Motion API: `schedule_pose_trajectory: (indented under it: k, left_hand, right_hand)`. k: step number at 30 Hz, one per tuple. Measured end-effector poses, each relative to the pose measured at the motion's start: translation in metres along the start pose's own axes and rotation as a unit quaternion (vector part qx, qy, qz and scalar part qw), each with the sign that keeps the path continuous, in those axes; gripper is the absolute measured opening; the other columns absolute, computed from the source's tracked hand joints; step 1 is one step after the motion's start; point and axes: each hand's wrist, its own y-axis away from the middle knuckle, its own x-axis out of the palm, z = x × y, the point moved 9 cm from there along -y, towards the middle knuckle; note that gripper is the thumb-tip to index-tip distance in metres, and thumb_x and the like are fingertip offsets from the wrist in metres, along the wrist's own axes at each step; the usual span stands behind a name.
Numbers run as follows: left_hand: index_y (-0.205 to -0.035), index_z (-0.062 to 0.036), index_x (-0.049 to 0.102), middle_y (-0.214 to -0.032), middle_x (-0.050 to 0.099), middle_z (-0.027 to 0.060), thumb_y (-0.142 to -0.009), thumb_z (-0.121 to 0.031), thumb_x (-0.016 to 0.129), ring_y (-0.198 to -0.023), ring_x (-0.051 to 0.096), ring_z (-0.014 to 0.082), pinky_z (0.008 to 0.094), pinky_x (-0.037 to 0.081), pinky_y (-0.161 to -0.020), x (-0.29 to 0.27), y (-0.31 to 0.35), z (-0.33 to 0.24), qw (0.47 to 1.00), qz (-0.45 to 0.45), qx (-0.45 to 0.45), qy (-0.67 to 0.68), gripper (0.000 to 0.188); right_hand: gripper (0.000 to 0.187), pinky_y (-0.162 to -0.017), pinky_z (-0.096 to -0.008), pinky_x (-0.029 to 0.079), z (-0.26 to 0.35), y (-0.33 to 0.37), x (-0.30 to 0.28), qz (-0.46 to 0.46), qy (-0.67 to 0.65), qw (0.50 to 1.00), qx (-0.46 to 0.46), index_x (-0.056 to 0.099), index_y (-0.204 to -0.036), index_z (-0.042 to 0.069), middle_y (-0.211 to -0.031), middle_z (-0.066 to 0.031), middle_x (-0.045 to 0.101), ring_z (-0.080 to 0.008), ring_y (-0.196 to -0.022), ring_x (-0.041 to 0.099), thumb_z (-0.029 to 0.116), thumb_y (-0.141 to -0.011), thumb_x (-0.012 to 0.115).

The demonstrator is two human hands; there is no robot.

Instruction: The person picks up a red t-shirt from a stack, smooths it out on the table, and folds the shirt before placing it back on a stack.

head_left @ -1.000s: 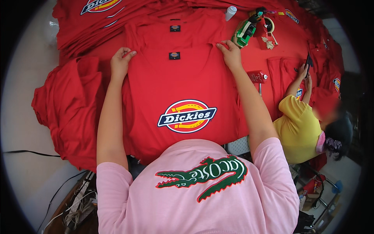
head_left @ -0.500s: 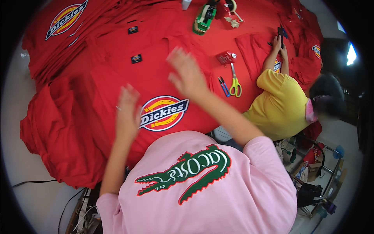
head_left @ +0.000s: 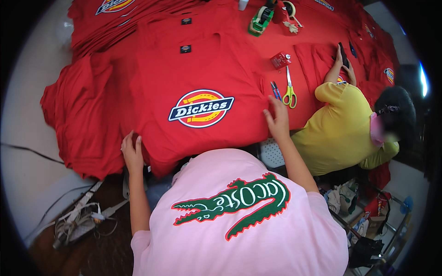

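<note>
Wearing a pink T-shirt [head_left: 301, 239] with a green crocodile graphic, you face a table [head_left: 251, 50] covered in red. Your left hand [head_left: 133, 155] is at the lower left edge of a red T-shirt [head_left: 198, 73], thumb parted from the fingers. Your right hand [head_left: 279, 122] is at the lower right edge, thumb and fingers spread wide. Whether the fingertips press on the fabric, you cannot tell. The red T-shirt is spread flat directly ahead of you, oval print [head_left: 201, 108] nearer, dark neck label [head_left: 185, 49] farther. Red fabric [head_left: 83, 112] is heaped to its left. To its right lie blue snips [head_left: 276, 90] and, just beside them, yellow-handled scissors [head_left: 289, 95]. Farther right, a co-worker [head_left: 345, 124] in yellow holds a dark handheld device [head_left: 343, 56]. Beyond the scissors is a small red box [head_left: 279, 60]; farther off, a green tape dispenser [head_left: 258, 24].
</note>
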Motion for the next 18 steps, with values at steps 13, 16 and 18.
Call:
schedule_pose_trajectory:
  k: [13,16,18]
  left_hand:
    - [-0.134,-0.0003,0.056,-0.094,0.065,-0.0015,-0.098,-0.009,0.076,-0.087,0.06,0.0071,0.0223,0.048,-0.081,0.03,-0.012,0.019,0.894,-0.002,-0.1,0.437,0.043]
    - [-0.135,-0.0017,0.055,-0.097,0.069,0.0013,-0.096,-0.01,0.078,-0.089,0.066,0.0112,0.0257,0.05,-0.083,0.012,-0.009,0.056,0.871,-0.063,-0.16,0.46,0.046]
    - [-0.135,-0.0026,0.056,-0.104,0.07,0.0046,-0.097,-0.013,0.078,-0.097,0.068,0.0154,0.0295,0.052,-0.087,0.013,-0.004,0.059,0.847,-0.071,-0.178,0.495,0.045]
  right_hand:
    - [0.025,-0.062,-0.0213,0.038,-0.058,-0.006,0.048,0.126,-0.299,0.923,0.205,0.064,-0.109,0.002,-0.077,0.0067,0.049,-0.0034,-0.07,0.045,0.005,-0.091,0.082]
    - [0.027,-0.063,-0.02,0.039,-0.085,-0.002,0.035,0.077,-0.353,0.888,0.285,0.064,-0.113,0.001,-0.076,0.0073,0.052,-0.0024,-0.069,0.047,0.003,-0.092,0.08]
    - [0.026,-0.063,-0.0193,0.039,-0.084,0.0,0.03,0.052,-0.375,0.888,0.261,0.064,-0.115,0.0,-0.076,0.0068,0.055,-0.0021,-0.069,0.049,0.004,-0.093,0.079]
